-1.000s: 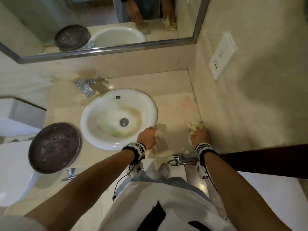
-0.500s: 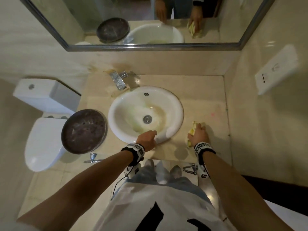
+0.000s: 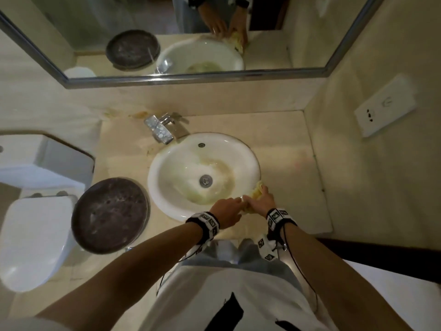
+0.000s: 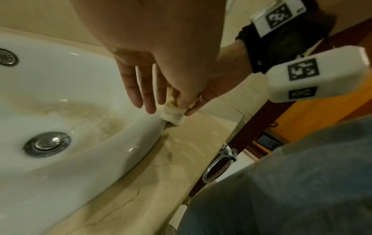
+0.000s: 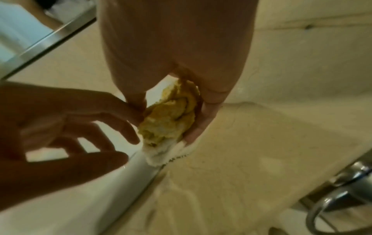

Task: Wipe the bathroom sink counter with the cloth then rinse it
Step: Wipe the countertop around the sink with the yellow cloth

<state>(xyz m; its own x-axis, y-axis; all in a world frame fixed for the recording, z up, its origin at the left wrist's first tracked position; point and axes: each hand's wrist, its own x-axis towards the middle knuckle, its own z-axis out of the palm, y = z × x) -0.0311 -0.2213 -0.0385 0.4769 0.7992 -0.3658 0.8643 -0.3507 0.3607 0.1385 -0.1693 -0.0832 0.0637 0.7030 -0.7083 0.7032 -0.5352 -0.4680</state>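
Counter [image 3: 286,163] edge: bunched yellow-white cloth [image 5: 169,122]

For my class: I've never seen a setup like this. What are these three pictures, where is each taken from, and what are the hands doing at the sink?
There is no machine here: a person wears three cameras. One sits on the head and looks down at both arms. One sits on each wrist, on the black bands with square markers, and looks along the hand.

The right hand grips a bunched yellow cloth and presses it where the white sink rim meets the beige counter. The left hand reaches toward the cloth with fingers spread; it appears to hold nothing.

Also in the head view: a faucet, a dark round dish, a toilet and a mirror.
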